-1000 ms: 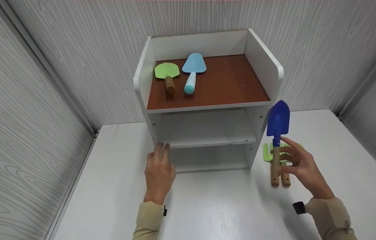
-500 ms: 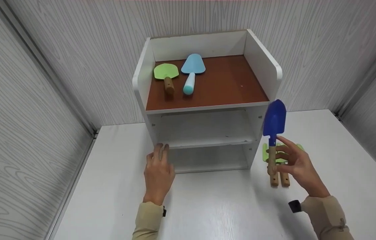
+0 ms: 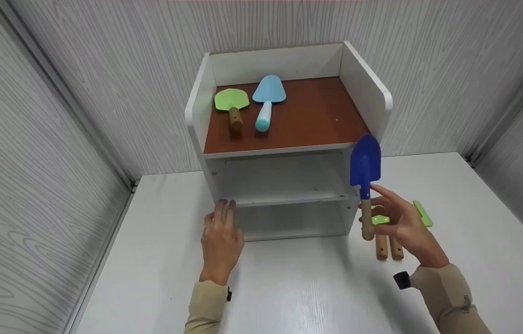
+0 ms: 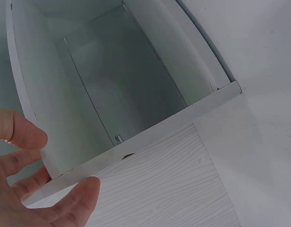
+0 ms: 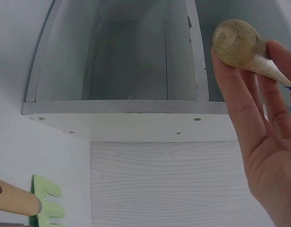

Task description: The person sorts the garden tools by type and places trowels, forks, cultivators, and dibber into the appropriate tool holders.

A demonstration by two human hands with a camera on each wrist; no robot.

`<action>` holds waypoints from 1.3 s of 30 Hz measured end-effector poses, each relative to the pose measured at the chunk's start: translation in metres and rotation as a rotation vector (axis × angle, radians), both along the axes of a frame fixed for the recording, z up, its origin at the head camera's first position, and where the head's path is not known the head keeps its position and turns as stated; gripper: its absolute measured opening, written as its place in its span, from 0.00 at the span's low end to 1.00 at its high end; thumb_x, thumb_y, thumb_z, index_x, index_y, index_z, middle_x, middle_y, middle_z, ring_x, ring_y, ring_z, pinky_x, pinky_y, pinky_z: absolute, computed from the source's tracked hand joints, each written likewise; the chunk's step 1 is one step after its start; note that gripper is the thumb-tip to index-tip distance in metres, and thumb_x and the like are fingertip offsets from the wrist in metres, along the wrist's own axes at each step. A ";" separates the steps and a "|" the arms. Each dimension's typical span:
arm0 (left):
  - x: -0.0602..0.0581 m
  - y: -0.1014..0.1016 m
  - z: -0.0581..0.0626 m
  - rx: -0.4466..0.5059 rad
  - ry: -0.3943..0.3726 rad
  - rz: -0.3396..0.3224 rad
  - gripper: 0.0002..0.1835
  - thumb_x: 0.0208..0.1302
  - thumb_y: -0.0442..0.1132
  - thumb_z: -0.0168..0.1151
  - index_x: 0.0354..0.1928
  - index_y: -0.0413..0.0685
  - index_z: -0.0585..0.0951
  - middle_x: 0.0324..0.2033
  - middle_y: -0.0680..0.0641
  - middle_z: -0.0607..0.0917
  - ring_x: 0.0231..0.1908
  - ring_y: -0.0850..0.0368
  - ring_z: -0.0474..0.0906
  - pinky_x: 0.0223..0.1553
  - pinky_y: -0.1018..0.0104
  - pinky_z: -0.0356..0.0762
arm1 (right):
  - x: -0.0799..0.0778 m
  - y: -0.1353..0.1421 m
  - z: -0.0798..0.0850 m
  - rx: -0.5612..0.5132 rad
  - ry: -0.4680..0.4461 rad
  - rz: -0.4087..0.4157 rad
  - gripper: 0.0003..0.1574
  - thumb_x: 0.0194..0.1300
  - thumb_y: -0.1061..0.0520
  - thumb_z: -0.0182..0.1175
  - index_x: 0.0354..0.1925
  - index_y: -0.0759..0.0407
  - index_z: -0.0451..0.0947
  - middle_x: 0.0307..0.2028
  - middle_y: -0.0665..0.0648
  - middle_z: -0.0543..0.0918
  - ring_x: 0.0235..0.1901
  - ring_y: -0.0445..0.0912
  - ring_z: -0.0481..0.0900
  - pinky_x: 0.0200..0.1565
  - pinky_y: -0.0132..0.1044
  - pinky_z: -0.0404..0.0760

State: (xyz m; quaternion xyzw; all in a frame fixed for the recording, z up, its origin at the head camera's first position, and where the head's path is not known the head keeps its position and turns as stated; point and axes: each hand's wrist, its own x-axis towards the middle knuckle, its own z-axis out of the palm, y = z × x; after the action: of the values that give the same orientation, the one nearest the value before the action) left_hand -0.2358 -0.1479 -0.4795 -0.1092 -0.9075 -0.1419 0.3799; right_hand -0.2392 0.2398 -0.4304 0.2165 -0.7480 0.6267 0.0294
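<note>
My right hand [image 3: 400, 227] holds a blue hand trowel [image 3: 366, 160] by its wooden handle, blade up, in front of the right side of a small white shelf unit [image 3: 275, 150]. In the right wrist view, the handle's rounded end [image 5: 235, 43] shows between thumb and fingers. At the unit's left side panel, my left hand [image 3: 222, 246] grips the front edge; the left wrist view has its fingers [image 4: 84, 201] on the panel's outer face and the thumb on the inner side. A green trowel [image 3: 232, 99] and a light blue trowel [image 3: 269, 93] lie on the unit's brown top.
Green garden forks with wooden handles [image 3: 382, 248] lie on the white table [image 3: 289, 287] right of the unit, partly hidden by my right hand. The unit's top has raised side walls [image 3: 368, 83]. Grey wood-grain panels [image 3: 57, 139] enclose the table.
My right hand has carried the blue trowel left and slightly up, from beside the unit to in front of its right edge. The left hand has stayed in place.
</note>
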 end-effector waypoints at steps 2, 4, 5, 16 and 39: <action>0.000 0.000 0.000 -0.001 0.001 0.000 0.29 0.54 0.25 0.67 0.62 0.33 0.77 0.58 0.37 0.76 0.44 0.35 0.78 0.39 0.51 0.84 | 0.000 -0.002 0.002 0.000 -0.008 0.004 0.57 0.52 0.83 0.62 0.77 0.58 0.60 0.52 0.67 0.81 0.44 0.50 0.85 0.43 0.41 0.86; 0.000 0.000 0.000 0.000 -0.004 0.000 0.30 0.54 0.26 0.68 0.62 0.33 0.77 0.59 0.37 0.76 0.44 0.35 0.78 0.39 0.51 0.84 | -0.001 -0.003 0.004 0.005 -0.011 0.003 0.57 0.52 0.83 0.62 0.77 0.58 0.60 0.52 0.66 0.81 0.45 0.50 0.85 0.43 0.40 0.86; 0.000 0.000 0.000 0.002 -0.008 0.000 0.30 0.54 0.26 0.68 0.62 0.33 0.77 0.59 0.37 0.76 0.45 0.35 0.78 0.39 0.51 0.84 | -0.001 -0.004 0.005 0.005 -0.015 0.004 0.57 0.52 0.82 0.62 0.77 0.58 0.60 0.53 0.65 0.81 0.45 0.50 0.84 0.43 0.40 0.85; 0.000 -0.001 0.000 0.003 -0.007 0.011 0.30 0.53 0.25 0.68 0.62 0.34 0.77 0.59 0.37 0.76 0.44 0.35 0.78 0.36 0.52 0.85 | -0.002 -0.015 0.010 0.019 0.003 0.007 0.56 0.53 0.81 0.64 0.77 0.61 0.59 0.52 0.63 0.82 0.45 0.51 0.84 0.44 0.40 0.85; -0.002 -0.001 -0.003 0.036 0.016 -0.021 0.29 0.53 0.23 0.65 0.61 0.31 0.77 0.58 0.36 0.76 0.42 0.35 0.77 0.39 0.50 0.84 | -0.002 -0.033 0.035 -0.028 0.037 0.125 0.57 0.49 0.84 0.61 0.75 0.67 0.57 0.50 0.60 0.82 0.43 0.48 0.84 0.39 0.37 0.86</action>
State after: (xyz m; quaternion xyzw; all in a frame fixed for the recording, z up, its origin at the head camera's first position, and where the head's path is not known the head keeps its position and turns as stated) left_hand -0.2382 -0.1492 -0.4820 -0.1131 -0.9006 -0.1612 0.3874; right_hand -0.2412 0.2072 -0.3953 0.2737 -0.7235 0.6337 0.0071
